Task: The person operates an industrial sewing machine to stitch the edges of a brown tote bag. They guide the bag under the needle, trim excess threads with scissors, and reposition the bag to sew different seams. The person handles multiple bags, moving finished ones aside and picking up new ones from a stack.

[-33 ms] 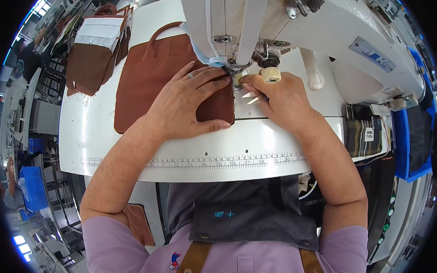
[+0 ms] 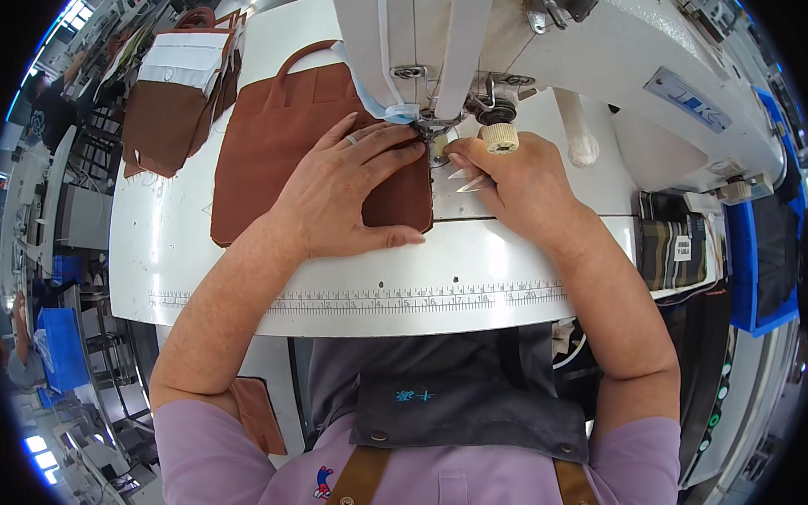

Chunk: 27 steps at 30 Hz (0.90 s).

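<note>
The person sits close to a white bench with a ruler strip printed along its near edge, leaning over an industrial sewing machine whose white head fills the top of the view. The left hand lies flat and spread on a brown fabric bag piece, fingers stretched toward the needle area, pressing the fabric's right-hand part down just beside the presser foot; a ring shows on one finger. The right hand rests on the machine bed just right of the needle, fingers curled together around a small pair of metal thread snips, whose points poke out toward the left. The bag piece lies across the middle of the bench, its looped handle pointing away from the person and its near right corner under the left palm. Further back on the left sits a stack of similar brown pieces with a pale panel on top. A folded plaid cloth lies at the right end of the bench.
</note>
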{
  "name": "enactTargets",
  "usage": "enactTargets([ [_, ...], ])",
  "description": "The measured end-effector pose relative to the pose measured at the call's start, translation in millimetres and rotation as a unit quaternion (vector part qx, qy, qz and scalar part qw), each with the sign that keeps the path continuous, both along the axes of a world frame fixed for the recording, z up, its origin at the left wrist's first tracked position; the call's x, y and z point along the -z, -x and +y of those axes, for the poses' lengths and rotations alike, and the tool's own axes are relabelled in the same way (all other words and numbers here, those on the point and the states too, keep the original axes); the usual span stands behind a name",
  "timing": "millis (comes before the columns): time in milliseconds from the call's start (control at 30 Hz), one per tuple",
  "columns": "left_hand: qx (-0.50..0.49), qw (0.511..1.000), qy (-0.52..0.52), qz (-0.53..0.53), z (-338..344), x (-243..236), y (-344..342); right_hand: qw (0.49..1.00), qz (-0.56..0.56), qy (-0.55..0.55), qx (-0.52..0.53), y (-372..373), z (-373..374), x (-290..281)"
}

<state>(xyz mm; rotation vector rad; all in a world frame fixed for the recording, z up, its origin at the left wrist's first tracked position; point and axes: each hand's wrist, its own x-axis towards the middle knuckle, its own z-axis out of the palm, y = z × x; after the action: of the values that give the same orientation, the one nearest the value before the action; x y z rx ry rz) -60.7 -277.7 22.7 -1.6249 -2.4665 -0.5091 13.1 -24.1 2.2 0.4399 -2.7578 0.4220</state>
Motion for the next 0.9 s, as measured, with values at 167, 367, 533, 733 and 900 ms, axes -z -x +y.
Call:
enactTargets([
  [167,0.046,0.996,-0.08,0.011,-1.5,-4.7,-9.3,0.992,0.035,0.002,-0.122,-2.0,7.6,-3.8],
  [367,0.037,0.99,-0.13,-0.032,-4.5,4.6,-30.8,0.975,0.051,0.019,-0.216,-7.7,4.9,-10.0],
  [533,0.03,0.989,-0.137,-0.05,-0.9,5.7,-35.7,0.965,0.046,0.035,-0.257,-9.9,2.2,-10.9],
  [733,0.025,0.988,-0.15,-0.039,4.7,4.5,-38.3,0.96,0.02,0.055,-0.273,-12.4,-0.3,-11.1],
  [900,0.015,0.993,-0.117,-0.008,4.6,3.6,-41.7,0.959,0.019,0.061,-0.277,-12.0,0.8,-10.7],
])
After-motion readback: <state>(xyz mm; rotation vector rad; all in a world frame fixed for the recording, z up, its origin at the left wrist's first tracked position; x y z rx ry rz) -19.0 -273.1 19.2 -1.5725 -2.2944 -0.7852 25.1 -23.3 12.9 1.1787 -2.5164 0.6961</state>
